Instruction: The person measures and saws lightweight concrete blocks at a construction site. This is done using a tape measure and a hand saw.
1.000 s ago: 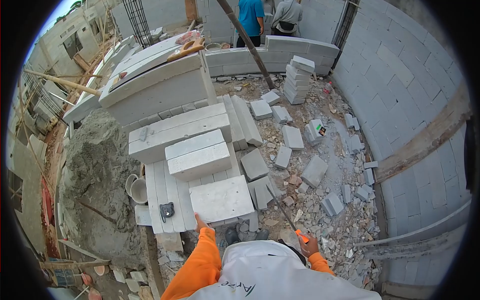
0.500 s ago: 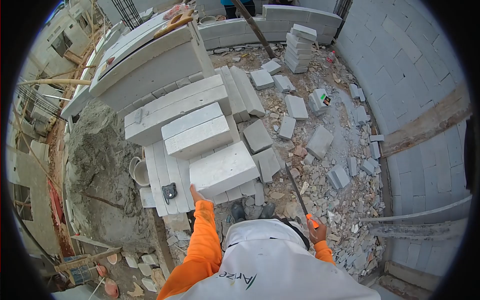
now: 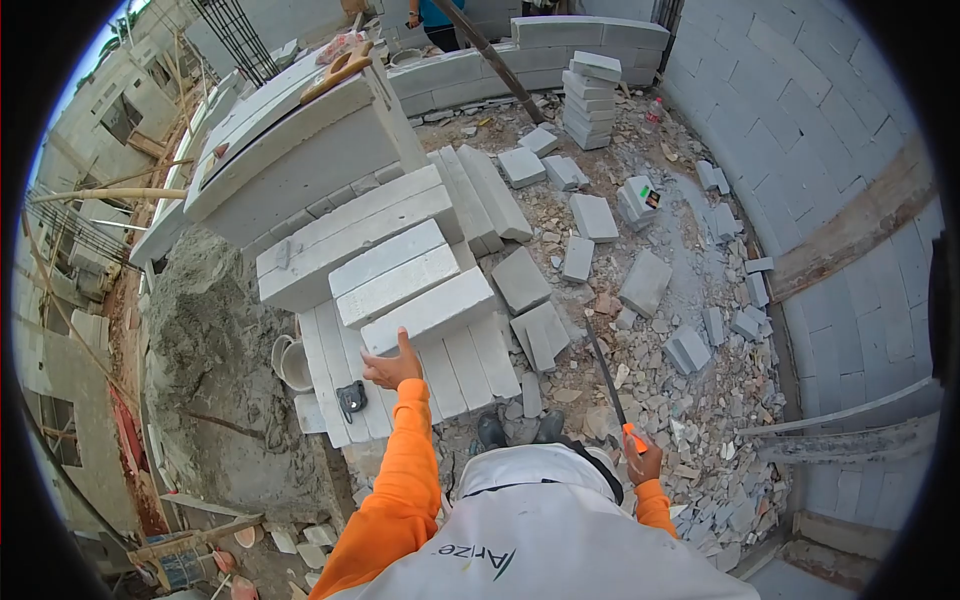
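Note:
My left hand is open, fingers spread, by the near left end of a pale concrete block. Whether a fingertip still touches the block is hard to tell. That block stands on its narrow side beside similar blocks, on top of a row of blocks. A black tape measure lies on the row, left of my left hand. Low on the right, my right hand is closed around the orange handle of what looks like a handsaw. Its long dark blade points forward, seen nearly edge-on.
Loose blocks and rubble cover the ground on the right, before a block wall. A wooden-handled saw lies on the tall stack. Left are buckets and a sand heap. Another person stands behind.
The block has gone from lying broad face up to standing on its narrow side against its neighbours. My left hand has loosened from its corner and spread. The handsaw stays in my right hand.

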{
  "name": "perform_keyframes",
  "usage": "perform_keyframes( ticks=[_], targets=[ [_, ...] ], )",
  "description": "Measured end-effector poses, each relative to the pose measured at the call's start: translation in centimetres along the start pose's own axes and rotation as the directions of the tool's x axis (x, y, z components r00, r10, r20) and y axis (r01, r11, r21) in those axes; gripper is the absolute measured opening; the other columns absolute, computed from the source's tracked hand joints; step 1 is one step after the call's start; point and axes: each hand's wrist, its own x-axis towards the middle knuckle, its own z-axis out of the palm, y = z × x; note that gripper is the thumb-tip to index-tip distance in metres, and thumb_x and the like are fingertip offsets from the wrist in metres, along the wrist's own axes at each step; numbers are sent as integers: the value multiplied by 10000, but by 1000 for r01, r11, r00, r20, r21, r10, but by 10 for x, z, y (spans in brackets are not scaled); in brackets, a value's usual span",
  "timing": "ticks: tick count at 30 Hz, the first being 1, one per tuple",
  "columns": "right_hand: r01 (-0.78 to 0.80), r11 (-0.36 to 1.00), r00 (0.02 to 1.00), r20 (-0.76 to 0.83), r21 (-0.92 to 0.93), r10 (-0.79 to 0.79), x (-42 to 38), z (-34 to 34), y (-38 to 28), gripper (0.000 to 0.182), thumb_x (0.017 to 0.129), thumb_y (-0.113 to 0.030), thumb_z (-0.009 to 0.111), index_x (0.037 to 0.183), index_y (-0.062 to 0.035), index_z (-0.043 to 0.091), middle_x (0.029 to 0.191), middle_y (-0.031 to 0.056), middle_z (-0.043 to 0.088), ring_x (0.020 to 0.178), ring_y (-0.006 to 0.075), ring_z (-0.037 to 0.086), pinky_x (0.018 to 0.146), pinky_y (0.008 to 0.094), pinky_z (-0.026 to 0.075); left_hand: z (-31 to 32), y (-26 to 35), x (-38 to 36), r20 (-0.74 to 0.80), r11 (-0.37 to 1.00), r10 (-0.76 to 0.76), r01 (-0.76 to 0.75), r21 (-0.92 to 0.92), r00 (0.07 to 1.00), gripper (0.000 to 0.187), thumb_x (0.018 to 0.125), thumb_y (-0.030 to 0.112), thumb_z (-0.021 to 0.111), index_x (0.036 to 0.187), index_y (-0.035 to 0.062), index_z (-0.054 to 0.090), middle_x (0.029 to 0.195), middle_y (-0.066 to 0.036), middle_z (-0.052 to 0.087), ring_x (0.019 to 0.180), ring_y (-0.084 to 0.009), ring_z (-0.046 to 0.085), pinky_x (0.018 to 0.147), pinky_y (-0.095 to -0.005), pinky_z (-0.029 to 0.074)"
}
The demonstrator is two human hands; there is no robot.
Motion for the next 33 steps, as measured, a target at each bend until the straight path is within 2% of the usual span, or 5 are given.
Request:
perform_keyframes(
  ticks=[3,6,18,28,33],
  targets=[
    [-2,1000,1000,-14,-3,2,-5,-1,1,372,952,-289,649,1095,50,708,1005,188,736,920,238,701,844,365,531,-1,19,-24,180,754,542,-569,328,821,1099,737,573,820,1599,197,251,1594,-186,198,1469,-413,209,1200,-585,137],
    [-60,998,998,-35,23,61,-17,0,16,360,951,-268,649,1089,60,706,1008,184,736,918,240,701,847,363,529,6,31,-25,373,541,660,-757,368,652,1074,767,557,803,1600,178,241,1643,-150,152,1515,-387,143,1218,-562,126],
    [-199,979,945,-255,42,203,-89,18,67,301,938,-207,649,1043,68,714,955,161,731,884,210,682,825,348,526,32,16,6,607,312,614,-861,402,505,1071,839,510,744,1601,47,150,1682,-124,118,1557,-332,81,1240,-529,79],
    [-377,891,798,-399,252,451,-143,46,126,293,904,-195,687,971,89,721,883,188,724,814,268,674,766,413,525,26,27,44,646,338,679,-930,148,349,979,660,295,911,1460,51,402,1332,-135,445,1272,-346,415,1130,-476,299],
    [-532,841,700,-508,97,502,-159,50,145,318,863,-229,730,952,76,727,876,192,727,810,288,673,772,430,521,23,21,55,651,330,709,-943,35,273,934,611,265,931,1394,57,465,1222,-143,464,1207,-356,434,1041,-466,348]
  ],
)
